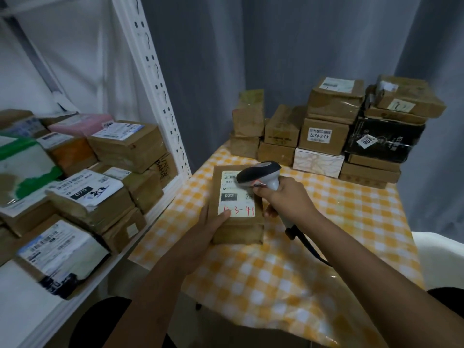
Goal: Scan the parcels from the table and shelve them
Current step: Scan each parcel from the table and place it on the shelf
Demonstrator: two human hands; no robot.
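Note:
A brown cardboard parcel point(238, 229) lies on the yellow-checked table point(339, 222), its white label showing "032" and red handwriting. My left hand point(208, 229) grips its left edge, thumb on the label's lower corner. My right hand point(286, 197) holds a grey and black barcode scanner point(261, 172) by the handle, its head hovering over the label's upper right. The scanner's cable point(308, 244) trails toward me across the table.
Several stacked parcels point(326, 131), brown, white and black, fill the table's back edge. On my left a white metal shelf point(160, 212) carries several labelled parcels point(88, 189); its slotted upright point(160, 96) stands close to the table. Grey curtain behind.

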